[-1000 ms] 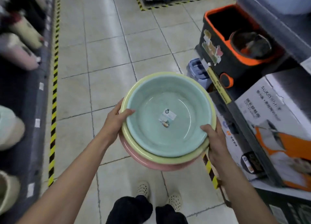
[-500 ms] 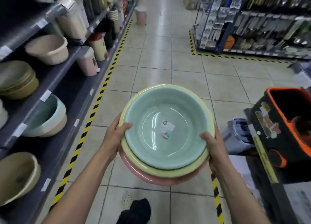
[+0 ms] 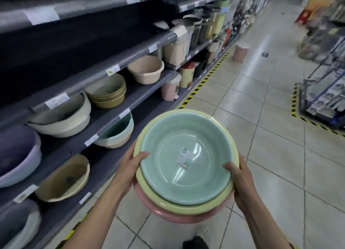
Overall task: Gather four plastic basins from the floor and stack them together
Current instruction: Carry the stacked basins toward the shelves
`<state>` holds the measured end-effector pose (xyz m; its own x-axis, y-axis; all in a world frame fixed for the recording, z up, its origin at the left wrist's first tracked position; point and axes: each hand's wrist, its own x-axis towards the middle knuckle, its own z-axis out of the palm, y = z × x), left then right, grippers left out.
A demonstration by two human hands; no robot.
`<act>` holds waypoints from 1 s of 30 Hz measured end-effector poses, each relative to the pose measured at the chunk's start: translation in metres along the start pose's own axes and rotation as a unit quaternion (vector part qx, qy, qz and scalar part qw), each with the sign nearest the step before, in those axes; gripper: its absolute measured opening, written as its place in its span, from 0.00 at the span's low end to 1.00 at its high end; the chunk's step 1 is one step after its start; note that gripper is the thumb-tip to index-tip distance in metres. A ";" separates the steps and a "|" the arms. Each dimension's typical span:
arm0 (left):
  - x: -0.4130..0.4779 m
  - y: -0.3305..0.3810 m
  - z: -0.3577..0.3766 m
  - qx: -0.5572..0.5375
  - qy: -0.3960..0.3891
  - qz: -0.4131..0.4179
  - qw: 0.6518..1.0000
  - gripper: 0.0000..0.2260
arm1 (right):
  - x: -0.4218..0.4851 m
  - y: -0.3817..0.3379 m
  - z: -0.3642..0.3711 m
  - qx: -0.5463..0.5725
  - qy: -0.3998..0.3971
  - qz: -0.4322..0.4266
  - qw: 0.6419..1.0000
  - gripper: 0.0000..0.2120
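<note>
Green basin (image 3: pixel 166 174) nested in yellow basin (image 3: pixel 169 202) and pink basin (image 3: pixel 168 214) hangs over the floor (image 3: pixel 270 155), left grip (image 3: pixel 130 167) and right grip (image 3: pixel 240 181) curled round opposite rims; best keep thumbs pressing and the stack level.

Label (image 3: pixel 184 156) unreadable; pink basin (image 3: pixel 177 218) mostly hidden.

Shop aisle, pale tiled floor (image 3: pixel 270 155), grey shelves (image 3: pixel 130 60) left (tubs (image 3: pixel 145 69), bins (image 3: pixel 176 52)), yellow-black tape (image 3: pixel 203 81) alongside
</note>
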<state>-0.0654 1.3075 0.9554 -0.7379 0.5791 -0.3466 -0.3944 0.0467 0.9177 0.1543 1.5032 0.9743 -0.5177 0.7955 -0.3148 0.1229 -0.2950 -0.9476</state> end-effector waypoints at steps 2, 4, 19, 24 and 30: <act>0.026 0.006 -0.009 -0.010 0.038 0.000 0.999 0.20 | 0.040 -0.006 0.023 -0.014 -0.034 0.005 0.999 0.22; 0.056 0.011 -0.015 -0.019 0.070 0.003 0.997 0.20 | 0.083 -0.013 0.043 -0.024 -0.066 0.010 0.997 0.23; 0.338 0.069 0.074 -0.153 0.277 -0.004 0.949 0.22 | 0.488 -0.127 0.141 -0.134 -0.234 0.076 0.960 0.22; 0.416 0.087 0.092 -0.175 0.311 -0.006 0.934 0.23 | 0.582 -0.151 0.172 -0.141 -0.274 0.088 0.947 0.23; 0.514 0.096 0.096 -0.172 0.329 -0.013 0.929 0.24 | 0.683 -0.156 0.205 -0.153 -0.289 0.094 0.940 0.25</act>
<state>-0.4303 1.6882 0.8840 -0.8562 -0.0455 -0.5147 -0.4846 -0.2749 0.8304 -0.3916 1.9839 0.9186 -0.8254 0.2972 -0.4800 0.4507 -0.1652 -0.8773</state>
